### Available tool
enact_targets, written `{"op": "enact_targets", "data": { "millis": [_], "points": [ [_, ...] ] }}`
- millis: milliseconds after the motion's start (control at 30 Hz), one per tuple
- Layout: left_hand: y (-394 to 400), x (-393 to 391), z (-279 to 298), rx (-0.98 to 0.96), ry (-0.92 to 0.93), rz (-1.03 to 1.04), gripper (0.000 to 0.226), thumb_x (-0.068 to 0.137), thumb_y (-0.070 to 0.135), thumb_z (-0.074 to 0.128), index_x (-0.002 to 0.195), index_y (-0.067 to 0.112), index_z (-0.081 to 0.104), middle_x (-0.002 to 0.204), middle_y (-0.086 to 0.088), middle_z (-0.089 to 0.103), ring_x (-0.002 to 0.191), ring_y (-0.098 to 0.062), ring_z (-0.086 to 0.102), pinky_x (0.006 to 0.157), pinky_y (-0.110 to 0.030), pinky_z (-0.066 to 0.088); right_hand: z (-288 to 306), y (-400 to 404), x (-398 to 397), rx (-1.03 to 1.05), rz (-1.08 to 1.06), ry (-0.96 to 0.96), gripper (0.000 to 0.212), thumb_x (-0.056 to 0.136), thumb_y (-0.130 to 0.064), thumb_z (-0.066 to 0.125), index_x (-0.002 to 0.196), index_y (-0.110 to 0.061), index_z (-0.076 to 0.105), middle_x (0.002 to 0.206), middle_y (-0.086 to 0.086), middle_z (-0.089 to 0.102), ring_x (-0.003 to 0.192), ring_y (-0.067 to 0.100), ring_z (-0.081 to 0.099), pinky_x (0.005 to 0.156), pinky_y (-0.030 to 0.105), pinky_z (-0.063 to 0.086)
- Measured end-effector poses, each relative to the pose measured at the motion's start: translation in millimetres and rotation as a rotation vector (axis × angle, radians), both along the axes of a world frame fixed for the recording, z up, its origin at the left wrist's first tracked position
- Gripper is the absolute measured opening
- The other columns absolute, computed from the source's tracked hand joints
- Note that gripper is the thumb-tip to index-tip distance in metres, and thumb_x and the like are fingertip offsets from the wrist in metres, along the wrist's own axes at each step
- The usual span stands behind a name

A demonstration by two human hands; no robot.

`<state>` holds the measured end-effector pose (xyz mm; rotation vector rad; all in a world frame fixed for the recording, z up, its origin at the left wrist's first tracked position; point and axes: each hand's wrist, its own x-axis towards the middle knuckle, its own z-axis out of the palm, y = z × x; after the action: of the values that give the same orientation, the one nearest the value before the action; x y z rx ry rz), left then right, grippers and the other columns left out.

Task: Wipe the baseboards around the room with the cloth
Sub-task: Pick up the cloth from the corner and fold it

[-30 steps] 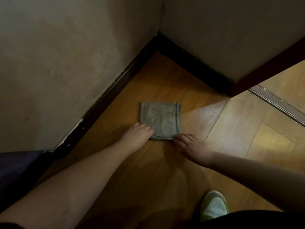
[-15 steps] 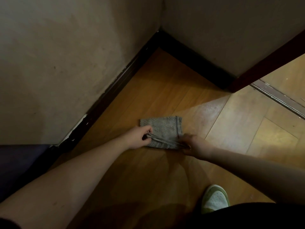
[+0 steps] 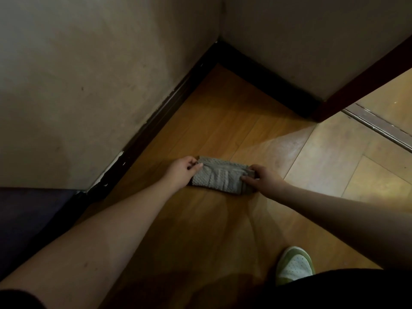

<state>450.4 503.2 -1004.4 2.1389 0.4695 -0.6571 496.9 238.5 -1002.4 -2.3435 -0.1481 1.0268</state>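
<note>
Both hands are down on it now, left hand [image 3: 181, 171] pinching the left end and right hand [image 3: 264, 178] pinching the right end of the folded grey cloth [image 3: 219, 178], lying on the wooden floor [image 3: 223, 121], near the dark baseboard [image 3: 156, 123] at left.

L hand [image 3: 181, 171] pinching, R hand [image 3: 263, 178] pinching

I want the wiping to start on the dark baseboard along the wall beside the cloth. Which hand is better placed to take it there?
Probably the left hand. It pinches the folded cloth at the end nearer that baseboard. The right hand holds the far end and would have to cross over.
</note>
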Motion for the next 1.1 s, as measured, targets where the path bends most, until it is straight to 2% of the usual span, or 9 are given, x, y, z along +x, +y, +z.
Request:
{"op": "enact_targets", "data": {
  "millis": [100, 233, 367, 467, 567, 700, 800, 933, 1100],
  "points": [
    [-7, -1, -2, 0.003, -0.033, 0.07, 0.025, 0.097, 0.042, 0.058, 0.096, 0.017, 0.061, 0.099, -0.006, 0.07, 0.09, -0.022, 0.065, 0.076, -0.037, 0.053, -7, 2, -3, -0.064, -0.048, -0.01, 0.038, 0.093, -0.043, 0.062, 0.119, -0.016, 0.06, 0.102, 0.006, 0.067, 0.09, 0.023, 0.066, 0.081, 0.043, 0.058],
    [-17, 2, 0, 0.022, -0.059, 0.106, 0.023, 0.099, 0.035, 0.056, 0.104, 0.013, 0.06, 0.095, -0.003, 0.063, 0.087, -0.02, 0.059, 0.063, -0.027, 0.037, -9, 1, -5, -0.078, -0.072, -0.064, 0.04, 0.091, -0.043, 0.064, 0.12, -0.015, 0.062, 0.103, 0.006, 0.067, 0.094, 0.024, 0.065, 0.083, 0.044, 0.057],
    [-16, 5, -2, 0.038, -0.072, 0.089, 0.036, 0.096, 0.033, 0.063, 0.124, 0.012, 0.059, 0.097, 0.0, 0.061, 0.096, -0.022, 0.062, 0.073, -0.028, 0.043, -4, 0, -3, -0.059, -0.107, -0.143, 0.038, 0.09, -0.04, 0.066, 0.119, -0.016, 0.062, 0.108, 0.002, 0.066, 0.094, 0.019, 0.064, 0.079, 0.035, 0.057],
    [-15, 3, -5, 0.054, -0.066, 0.101, 0.049, 0.088, 0.027, 0.073, 0.131, 0.012, 0.055, 0.095, 0.002, 0.06, 0.092, -0.019, 0.061, 0.079, -0.034, 0.051, -3, 0, -3, -0.059, -0.106, -0.192, 0.036, 0.09, -0.04, 0.067, 0.117, -0.018, 0.063, 0.108, 0.0, 0.065, 0.091, 0.016, 0.063, 0.077, 0.032, 0.057],
    [-16, 1, -9, 0.089, -0.072, 0.109, 0.048, 0.088, 0.023, 0.074, 0.131, 0.012, 0.056, 0.09, 0.002, 0.059, 0.086, -0.017, 0.059, 0.076, -0.031, 0.048, -2, 2, -1, -0.058, -0.102, -0.211, 0.036, 0.09, -0.04, 0.067, 0.118, -0.018, 0.064, 0.109, -0.001, 0.065, 0.092, 0.016, 0.063, 0.081, 0.035, 0.057],
    [-19, 2, -13, 0.11, -0.095, 0.179, 0.044, 0.09, 0.022, 0.071, 0.13, 0.012, 0.056, 0.092, -0.001, 0.061, 0.085, -0.016, 0.058, 0.072, -0.029, 0.043, -5, 5, 1, -0.066, -0.099, -0.27, 0.036, 0.089, -0.041, 0.067, 0.117, -0.019, 0.064, 0.117, 0.0, 0.055, 0.097, 0.016, 0.059, 0.086, 0.034, 0.056],
    [-23, 4, -13, 0.167, -0.036, 0.19, 0.043, 0.093, 0.021, 0.068, 0.132, 0.01, 0.054, 0.099, -0.004, 0.064, 0.088, -0.018, 0.057, 0.073, -0.029, 0.041, -8, 5, 5, -0.071, -0.076, -0.271, 0.038, 0.088, -0.041, 0.068, 0.117, -0.017, 0.065, 0.122, 0.001, 0.051, 0.104, 0.017, 0.057, 0.092, 0.035, 0.054],
    [-28, 7, -14, 0.265, 0.031, 0.173, 0.031, 0.096, 0.025, 0.064, 0.121, 0.008, 0.06, 0.11, -0.01, 0.068, 0.103, -0.028, 0.062, 0.076, -0.032, 0.044, -9, 6, 11, -0.119, -0.02, -0.253, 0.033, 0.09, -0.041, 0.066, 0.114, -0.019, 0.064, 0.111, 0.002, 0.058, 0.096, 0.016, 0.057, 0.085, 0.032, 0.054],
    [-26, 9, -18, 0.24, 0.044, 0.097, 0.025, 0.098, 0.026, 0.06, 0.116, 0.009, 0.059, 0.116, -0.012, 0.062, 0.108, -0.03, 0.058, 0.087, -0.036, 0.047, -8, 10, 10, -0.161, -0.011, -0.264, 0.029, 0.09, -0.039, 0.067, 0.112, -0.022, 0.059, 0.106, 0.002, 0.059, 0.093, 0.017, 0.058, 0.08, 0.032, 0.053]
  ]
}}
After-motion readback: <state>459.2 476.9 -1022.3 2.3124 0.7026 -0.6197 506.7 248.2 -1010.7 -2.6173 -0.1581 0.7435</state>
